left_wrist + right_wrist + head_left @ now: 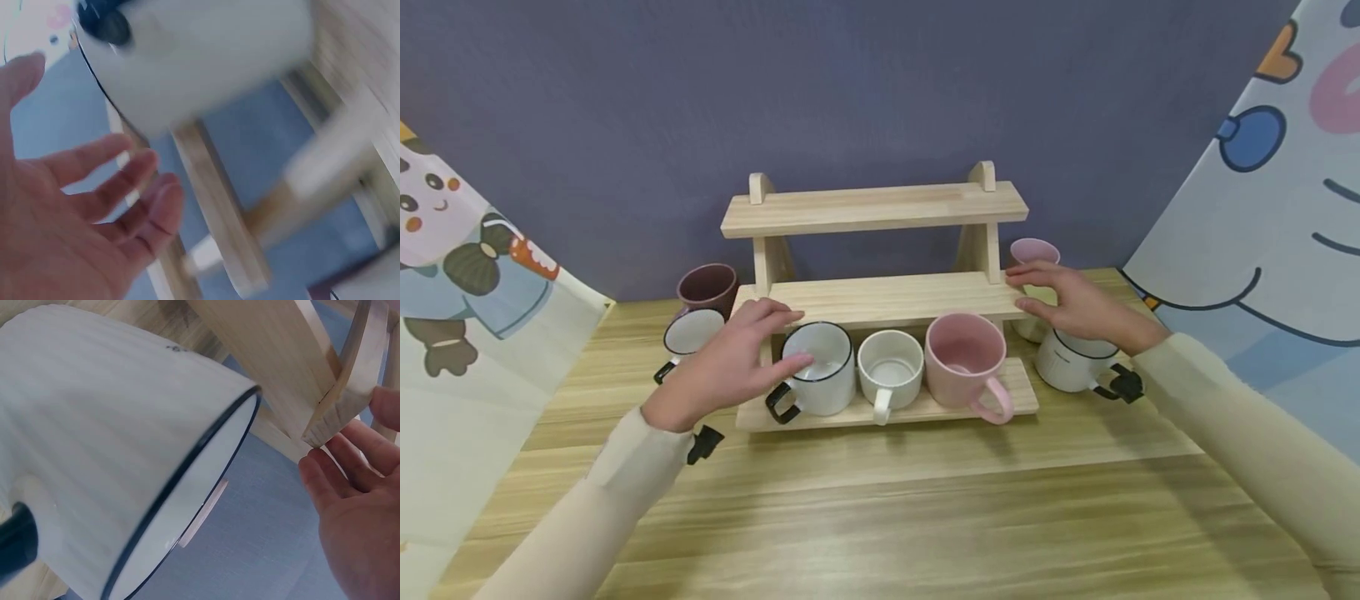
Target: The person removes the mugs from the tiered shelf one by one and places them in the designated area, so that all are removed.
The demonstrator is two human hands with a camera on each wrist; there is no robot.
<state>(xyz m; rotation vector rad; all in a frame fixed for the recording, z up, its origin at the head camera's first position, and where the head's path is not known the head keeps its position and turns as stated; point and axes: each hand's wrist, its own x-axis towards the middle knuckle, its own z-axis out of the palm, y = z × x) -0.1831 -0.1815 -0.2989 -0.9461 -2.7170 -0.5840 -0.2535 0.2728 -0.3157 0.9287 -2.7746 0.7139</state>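
A three-tier wooden rack (880, 296) stands against the wall. On its lowest shelf, from left to right, are a white mug with a black rim (829, 392), a small white cup (891, 371) and a large pink mug (964, 367). My left hand (730, 358) hovers by the black-rimmed mug, fingers spread and holding nothing; in the left wrist view the fingers (147, 212) are apart from the mug above them. At the right end of the middle shelf, my right hand (1078, 304) holds the board's end (340, 422) between thumb and fingers.
Left of the rack stand a maroon mug (709, 286) and a second white black-rimmed mug (692, 332). On its right are a pink cup (1033, 250), a pale yellow-green cup (1037, 327) and a white mug (1063, 365). Printed panels (1311, 208) flank the wooden table (910, 517).
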